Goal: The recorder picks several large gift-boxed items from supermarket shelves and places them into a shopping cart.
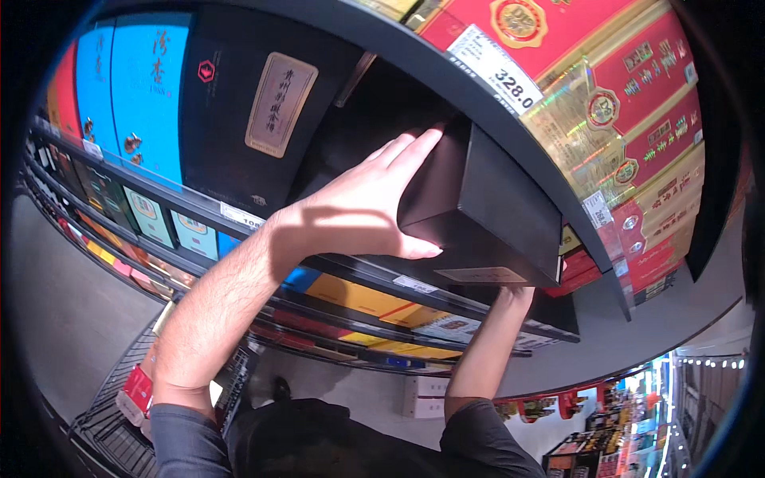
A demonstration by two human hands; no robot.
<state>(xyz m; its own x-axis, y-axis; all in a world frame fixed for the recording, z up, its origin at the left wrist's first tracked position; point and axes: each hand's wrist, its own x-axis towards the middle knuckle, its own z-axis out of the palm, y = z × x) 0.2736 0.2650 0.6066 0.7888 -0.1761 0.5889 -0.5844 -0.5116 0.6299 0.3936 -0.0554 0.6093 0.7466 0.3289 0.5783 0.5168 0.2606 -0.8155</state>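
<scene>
A large black box (508,197) lies tilted at the shelf, with a pale label panel on its lower face. My left hand (370,197) presses against its near side, fingers spread up along the dark surface and thumb at the lower edge. My right hand (519,291) is mostly hidden behind the box's lower right end; only the wrist and a bit of a finger show. Left of my left hand an upright black box (239,119) with a framed label stands beside blue boxes (149,101).
Red and gold boxes (651,113) fill the shelf at upper right, above a curved shelf edge (574,203) with price tags. Lower shelves hold yellow boxes (358,302) and pale green boxes (194,233). A wire shopping cart (113,412) stands at lower left; a white carton (421,397) is on the floor.
</scene>
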